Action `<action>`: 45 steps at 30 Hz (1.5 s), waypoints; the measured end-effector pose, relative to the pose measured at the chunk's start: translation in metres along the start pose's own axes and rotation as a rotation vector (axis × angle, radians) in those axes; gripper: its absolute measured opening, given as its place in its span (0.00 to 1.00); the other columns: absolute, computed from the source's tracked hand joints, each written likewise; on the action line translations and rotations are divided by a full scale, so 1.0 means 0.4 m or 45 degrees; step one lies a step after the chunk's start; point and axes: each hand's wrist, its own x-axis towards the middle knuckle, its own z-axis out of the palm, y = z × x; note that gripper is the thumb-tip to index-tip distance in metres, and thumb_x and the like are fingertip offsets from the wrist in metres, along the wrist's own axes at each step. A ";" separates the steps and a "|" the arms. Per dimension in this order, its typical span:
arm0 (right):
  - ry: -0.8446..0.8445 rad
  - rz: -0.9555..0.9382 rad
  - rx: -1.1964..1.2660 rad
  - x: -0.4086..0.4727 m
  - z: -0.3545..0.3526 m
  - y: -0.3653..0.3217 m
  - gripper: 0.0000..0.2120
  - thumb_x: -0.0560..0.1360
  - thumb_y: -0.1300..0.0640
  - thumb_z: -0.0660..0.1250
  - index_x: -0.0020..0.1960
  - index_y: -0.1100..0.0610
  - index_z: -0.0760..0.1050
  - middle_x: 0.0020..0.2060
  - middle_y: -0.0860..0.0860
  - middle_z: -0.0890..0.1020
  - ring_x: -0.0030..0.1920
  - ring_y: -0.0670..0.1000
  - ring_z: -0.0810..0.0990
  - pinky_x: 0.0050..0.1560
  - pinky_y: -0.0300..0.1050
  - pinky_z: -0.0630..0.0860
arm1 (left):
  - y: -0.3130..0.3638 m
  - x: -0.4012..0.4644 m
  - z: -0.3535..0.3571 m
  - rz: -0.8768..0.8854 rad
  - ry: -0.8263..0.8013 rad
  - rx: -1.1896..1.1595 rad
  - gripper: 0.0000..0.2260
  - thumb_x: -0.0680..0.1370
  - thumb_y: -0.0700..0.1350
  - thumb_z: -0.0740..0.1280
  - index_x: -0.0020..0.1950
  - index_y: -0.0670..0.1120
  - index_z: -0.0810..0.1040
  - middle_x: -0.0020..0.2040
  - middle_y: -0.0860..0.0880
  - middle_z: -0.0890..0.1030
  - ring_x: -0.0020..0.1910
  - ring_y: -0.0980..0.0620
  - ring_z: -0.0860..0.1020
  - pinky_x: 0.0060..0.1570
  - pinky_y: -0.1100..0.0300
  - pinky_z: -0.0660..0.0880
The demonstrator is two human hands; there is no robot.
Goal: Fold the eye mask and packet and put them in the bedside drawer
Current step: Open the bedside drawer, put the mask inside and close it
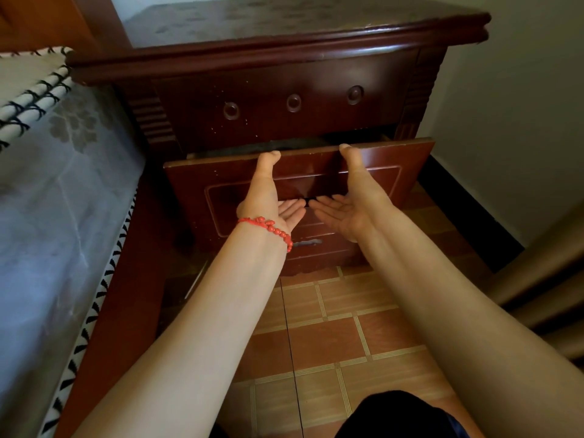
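Observation:
The lower bedside drawer (407, 172), a red-brown panel, stands a little way out of the dark wooden bedside table (284, 42). My left hand (268, 200), with a red bead bracelet at the wrist, lies flat on the drawer front, thumb resting on its top edge. My right hand (344, 207) mirrors it, thumb on the top edge and fingers spread on the panel. Neither hand holds anything. Through the narrow gap above the panel a dark shape (284, 146) shows inside; I cannot tell what it is. The eye mask and packet are not clearly in view.
An upper drawer (294, 121) with three round knobs sits above the gap. A bed (47, 184) with a pale cover and black-and-white trim is close on the left. A white wall (521, 121) stands on the right, and orange floor tiles (331, 343) lie below.

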 end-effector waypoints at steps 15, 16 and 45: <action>-0.088 0.043 0.070 0.002 -0.012 -0.003 0.40 0.63 0.37 0.72 0.64 0.63 0.66 0.50 0.62 0.77 0.43 0.59 0.82 0.39 0.48 0.78 | 0.013 0.001 -0.011 -0.070 -0.108 0.014 0.39 0.66 0.58 0.73 0.67 0.35 0.64 0.57 0.36 0.74 0.52 0.42 0.78 0.45 0.52 0.75; -0.092 0.044 0.079 0.001 -0.013 -0.003 0.42 0.63 0.37 0.73 0.65 0.64 0.66 0.51 0.62 0.77 0.43 0.59 0.82 0.39 0.48 0.78 | 0.015 0.001 -0.012 -0.073 -0.116 0.012 0.40 0.66 0.58 0.73 0.67 0.36 0.64 0.58 0.35 0.74 0.54 0.42 0.77 0.46 0.52 0.75; 0.012 -0.148 -0.032 -0.023 -0.004 0.026 0.33 0.63 0.36 0.70 0.52 0.61 0.66 0.42 0.58 0.79 0.40 0.54 0.83 0.42 0.46 0.80 | -0.009 -0.033 -0.033 -0.027 -0.089 0.006 0.33 0.65 0.58 0.72 0.60 0.37 0.69 0.48 0.36 0.77 0.43 0.44 0.81 0.37 0.55 0.79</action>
